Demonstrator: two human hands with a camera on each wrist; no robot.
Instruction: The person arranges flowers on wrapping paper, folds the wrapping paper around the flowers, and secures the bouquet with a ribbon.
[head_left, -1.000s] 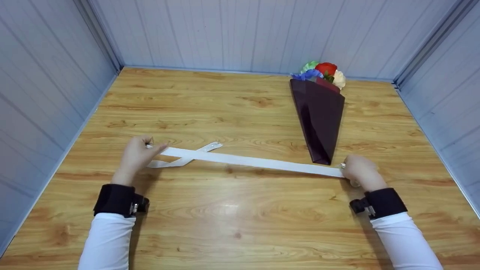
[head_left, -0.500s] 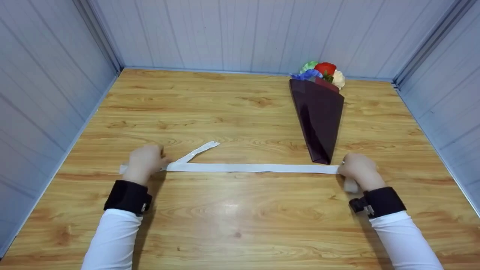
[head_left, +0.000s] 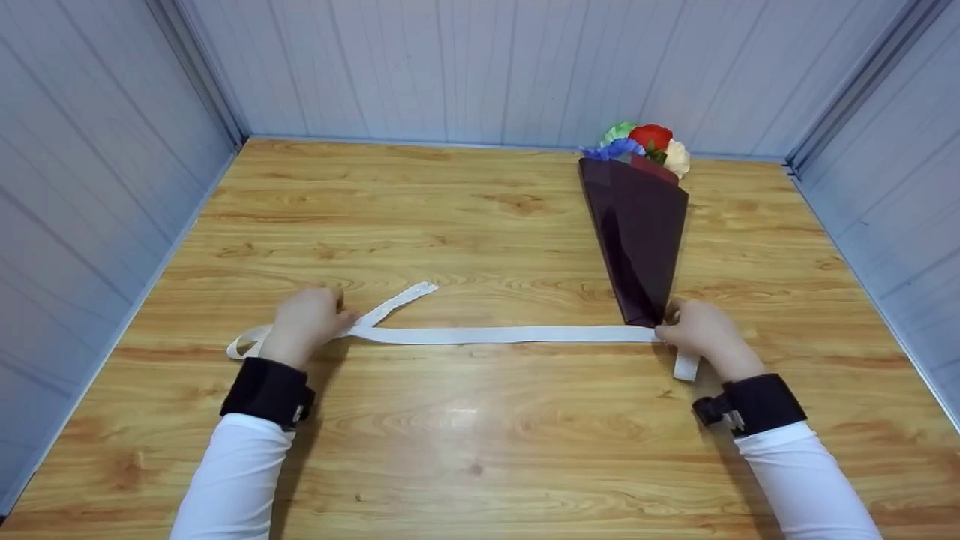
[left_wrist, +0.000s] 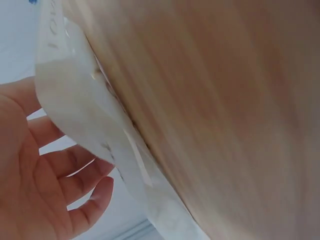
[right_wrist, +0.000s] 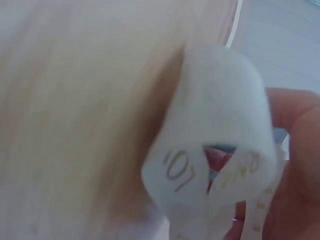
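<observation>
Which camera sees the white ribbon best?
The head view: the white ribbon stretches between the left hand and right hand, mostly uncovered. The left wrist view shows just a close-up strip; the right wrist view, a curled loop with writing.

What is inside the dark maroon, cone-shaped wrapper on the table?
Red, blue, green and cream flowers show at the mouth of the dark maroon, cone-shaped wrapper; anything lower is covered by it.
</observation>
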